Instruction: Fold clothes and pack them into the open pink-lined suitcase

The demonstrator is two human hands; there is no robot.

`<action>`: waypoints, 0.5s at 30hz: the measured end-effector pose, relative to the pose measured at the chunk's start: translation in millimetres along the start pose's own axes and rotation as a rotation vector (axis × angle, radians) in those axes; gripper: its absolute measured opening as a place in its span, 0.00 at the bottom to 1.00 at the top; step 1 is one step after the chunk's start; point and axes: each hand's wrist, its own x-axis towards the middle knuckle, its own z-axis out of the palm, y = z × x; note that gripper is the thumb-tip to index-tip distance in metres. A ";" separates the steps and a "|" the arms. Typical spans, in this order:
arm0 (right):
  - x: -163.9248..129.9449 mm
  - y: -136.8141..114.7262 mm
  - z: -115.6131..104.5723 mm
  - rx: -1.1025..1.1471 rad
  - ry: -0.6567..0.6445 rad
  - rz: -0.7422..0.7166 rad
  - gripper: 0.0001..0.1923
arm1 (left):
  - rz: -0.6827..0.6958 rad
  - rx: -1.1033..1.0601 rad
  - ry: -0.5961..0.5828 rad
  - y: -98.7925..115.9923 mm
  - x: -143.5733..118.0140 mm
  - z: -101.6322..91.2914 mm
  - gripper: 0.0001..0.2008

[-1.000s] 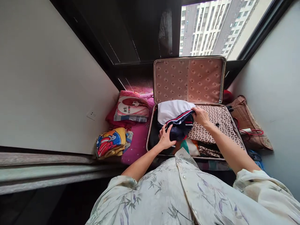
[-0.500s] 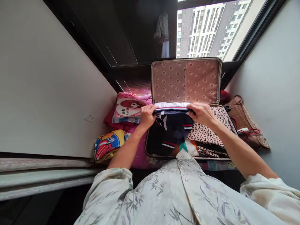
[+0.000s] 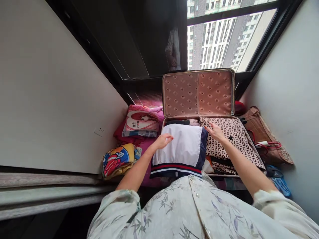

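A folded white and navy garment (image 3: 179, 144) with red and white stripes along its near edge lies flat over the left side of an open suitcase (image 3: 163, 96). My left hand (image 3: 162, 140) rests at the garment's left part with fingers stretched out. By the upper right corner is my right hand (image 3: 214, 132), its fingers apart near the navy edge; whether they touch the cloth is hard to tell. To the right of it, a beige pouch with a dark repeated print (image 3: 224, 146) fills that half of the case. Most clothes beneath the garment are hidden.
Left of the suitcase lie a pink printed package (image 3: 142, 121) and a colourful cartoon cloth bundle (image 3: 119, 161). A brown woven bag (image 3: 266, 142) leans at the right wall, with a blue item (image 3: 280, 182) below it. The window (image 3: 219, 43) is behind the raised lid.
The garment, earlier gripped by both hands at its edge above the case, now lies spread flat over the left side. Both hands have let go and opened.
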 end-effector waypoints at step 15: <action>-48.9 -88.3 -41.2 0.444 -0.111 -0.689 0.02 | 0.175 0.166 -0.297 31.9 67.0 -49.4 0.16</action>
